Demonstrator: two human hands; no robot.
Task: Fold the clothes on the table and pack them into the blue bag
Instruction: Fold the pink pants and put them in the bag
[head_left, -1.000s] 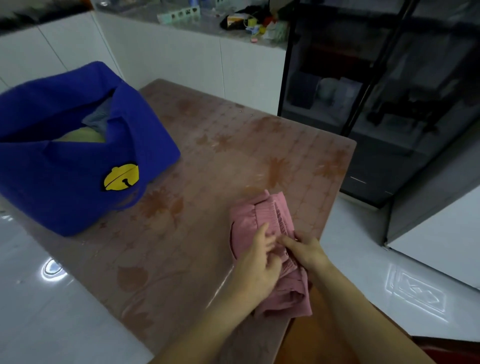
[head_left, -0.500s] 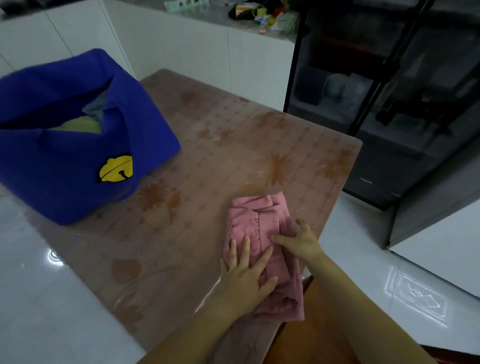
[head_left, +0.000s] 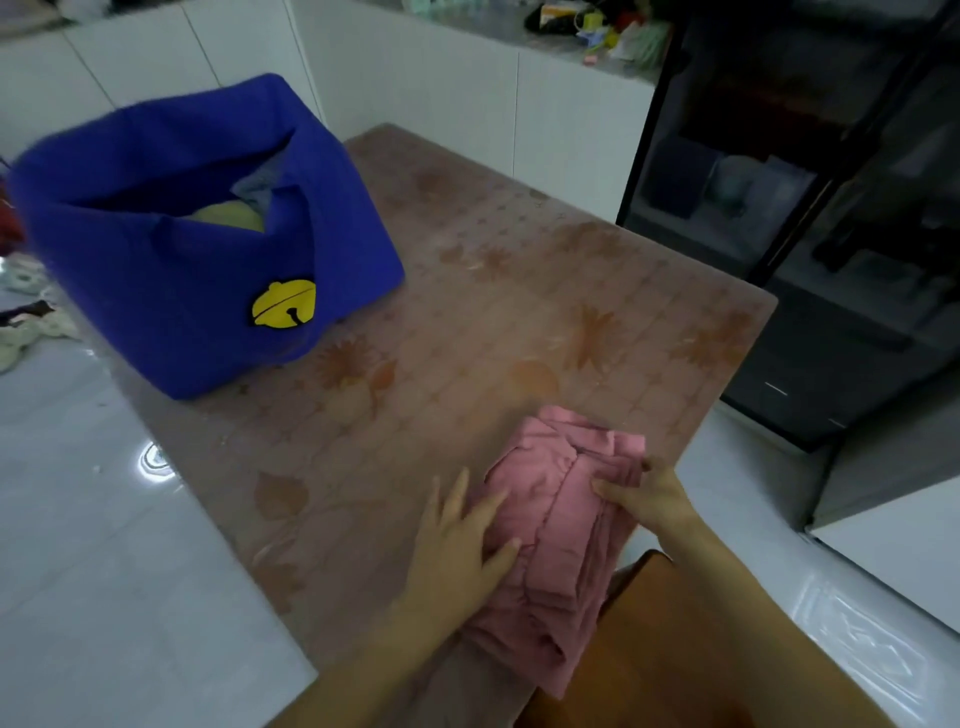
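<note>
A pink garment (head_left: 556, 499), folded into a narrow bundle, lies at the near right corner of the table (head_left: 467, 291). My left hand (head_left: 460, 540) lies flat with spread fingers along the bundle's left side, partly on the tabletop. My right hand (head_left: 647, 496) grips the bundle's right edge, thumb on top of the cloth and fingers round its side. The blue bag (head_left: 171, 291), marked with a yellow bell patch (head_left: 284, 310), stands open at the table's far left, with yellow and grey clothes (head_left: 244, 208) inside it.
White cabinets (head_left: 415, 88) with clutter on top run behind the table. A dark glass-fronted cabinet (head_left: 810, 208) stands to the right. Glossy white floor tiles (head_left: 93, 519) surround the table, with loose cloth (head_left: 21, 322) on the floor at far left. Part of a brown chair (head_left: 644, 639) shows below the garment.
My left hand has slid from the top of the pink bundle to its left side. My right hand has shifted to the bundle's right edge and taken hold of it.
</note>
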